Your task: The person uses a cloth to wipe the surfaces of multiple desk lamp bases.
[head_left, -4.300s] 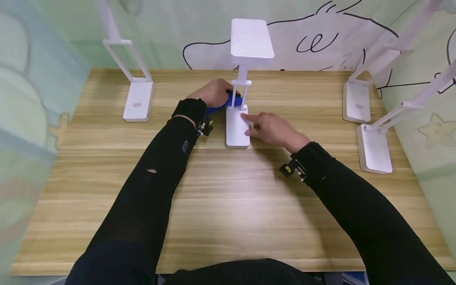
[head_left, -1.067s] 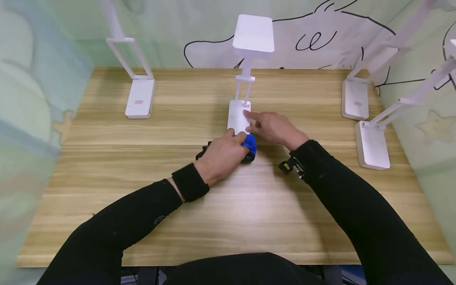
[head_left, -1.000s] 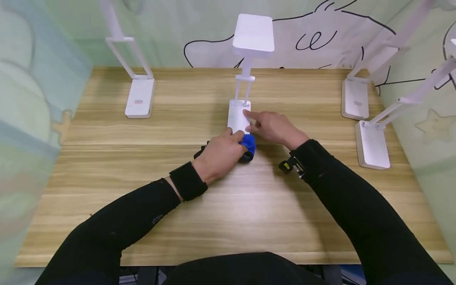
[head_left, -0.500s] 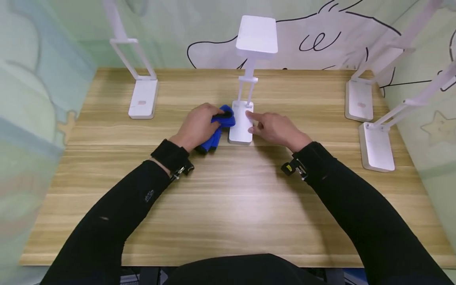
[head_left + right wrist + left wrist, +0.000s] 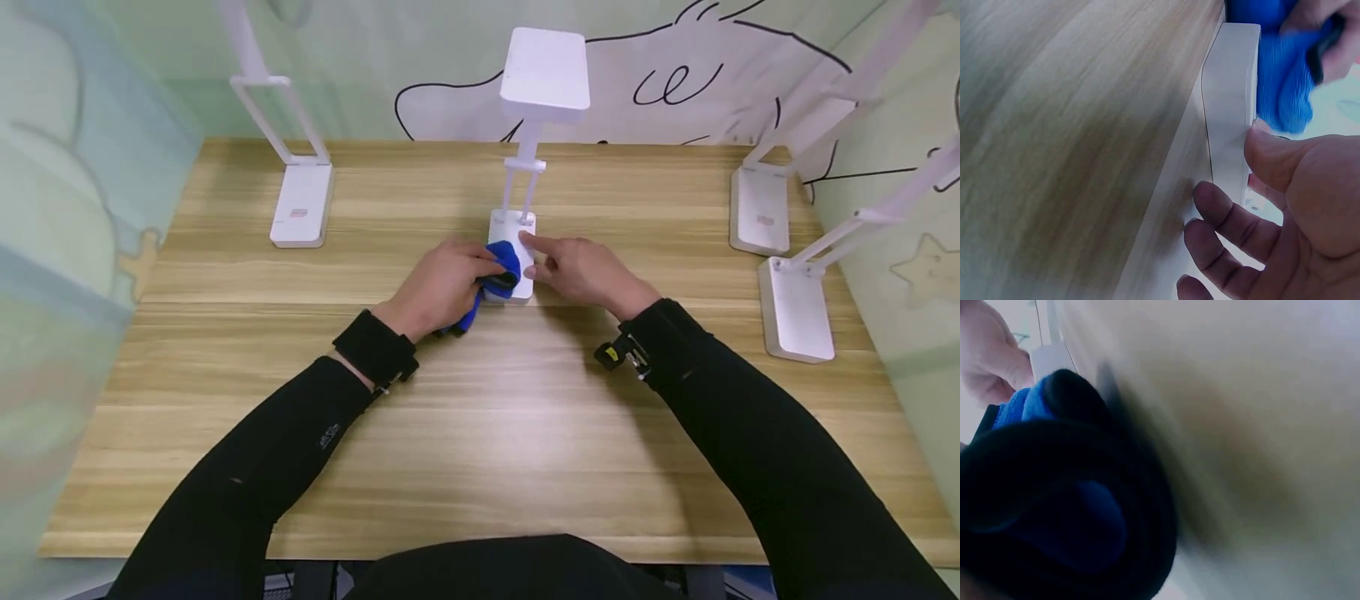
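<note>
Between my hands stands a white desk lamp (image 5: 544, 75) with a flat base (image 5: 527, 287). My left hand (image 5: 442, 279) pinches a folded blue cloth (image 5: 504, 260) with dark edging. The cloth lies over the left and front part of the lamp base, and a tail of it hangs down to the left. My right hand (image 5: 588, 271) is at the base's right side. Its index finger and thumb (image 5: 1266, 150) rest on the top surface, while the other fingers bend loosely beside the side wall. Up close in the left wrist view, the rolled cloth (image 5: 1104, 512) hides most of the left fingers.
Another white lamp (image 5: 302, 204) stands at the back left of the wooden table (image 5: 480, 467). Two more, a rear lamp (image 5: 759, 208) and a nearer lamp (image 5: 797, 308), stand along the right side. A printed wall (image 5: 442, 50) rises behind the table's back edge.
The left hand with the cloth goes from behind the base to its front end, back to its left side, then right onto its top. The right hand stays at the base.
</note>
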`<act>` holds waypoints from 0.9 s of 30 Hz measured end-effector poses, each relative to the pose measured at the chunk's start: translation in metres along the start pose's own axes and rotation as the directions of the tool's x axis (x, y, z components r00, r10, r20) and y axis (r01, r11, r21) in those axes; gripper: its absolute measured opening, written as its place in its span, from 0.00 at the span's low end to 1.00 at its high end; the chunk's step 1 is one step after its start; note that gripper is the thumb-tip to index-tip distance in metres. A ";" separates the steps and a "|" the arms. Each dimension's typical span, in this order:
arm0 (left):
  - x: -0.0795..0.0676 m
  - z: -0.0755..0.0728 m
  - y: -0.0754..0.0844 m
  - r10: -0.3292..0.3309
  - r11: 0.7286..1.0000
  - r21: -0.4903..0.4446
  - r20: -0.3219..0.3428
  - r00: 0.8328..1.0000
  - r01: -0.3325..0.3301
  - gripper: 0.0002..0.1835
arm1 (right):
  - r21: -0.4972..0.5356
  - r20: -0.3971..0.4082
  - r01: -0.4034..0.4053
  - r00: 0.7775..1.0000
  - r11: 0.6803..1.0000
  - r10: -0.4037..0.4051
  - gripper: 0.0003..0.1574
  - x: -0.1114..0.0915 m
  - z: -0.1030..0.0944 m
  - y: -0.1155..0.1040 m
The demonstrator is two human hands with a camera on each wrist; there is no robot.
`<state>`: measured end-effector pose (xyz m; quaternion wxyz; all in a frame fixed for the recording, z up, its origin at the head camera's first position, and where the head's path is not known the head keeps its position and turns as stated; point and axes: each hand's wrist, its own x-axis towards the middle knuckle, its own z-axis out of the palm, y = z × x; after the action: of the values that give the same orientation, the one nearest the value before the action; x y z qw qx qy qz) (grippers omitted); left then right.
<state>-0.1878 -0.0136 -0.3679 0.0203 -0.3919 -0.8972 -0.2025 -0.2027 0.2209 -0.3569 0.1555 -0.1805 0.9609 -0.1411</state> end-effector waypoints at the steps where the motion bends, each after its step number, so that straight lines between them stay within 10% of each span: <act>1: -0.004 0.001 0.002 0.006 1.000 -0.006 0.007 1.000 -0.006 0.18 | 0.002 0.002 -0.003 1.000 1.000 0.003 0.38 -0.001 0.000 0.000; 16: -0.033 0.000 0.019 0.153 0.985 -0.105 0.158 0.976 -0.137 0.21 | 0.042 -0.014 0.022 1.000 0.999 -0.022 0.37 0.008 0.001 0.000; 23: -0.035 -0.015 0.019 -0.118 0.924 -0.355 0.081 0.990 0.140 0.18 | 0.097 0.019 -0.002 1.000 0.995 0.000 0.36 0.010 -0.003 0.000; 27: -0.030 -0.018 0.018 -0.365 0.806 -0.506 -0.014 0.931 0.308 0.21 | 0.142 -0.013 0.014 1.000 0.990 -0.012 0.36 0.010 -0.001 0.003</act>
<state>-0.1564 -0.0308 -0.3513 -0.0673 -0.2066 -0.8676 -0.4473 -0.2125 0.2200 -0.3591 0.1612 -0.1745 0.9481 -0.2115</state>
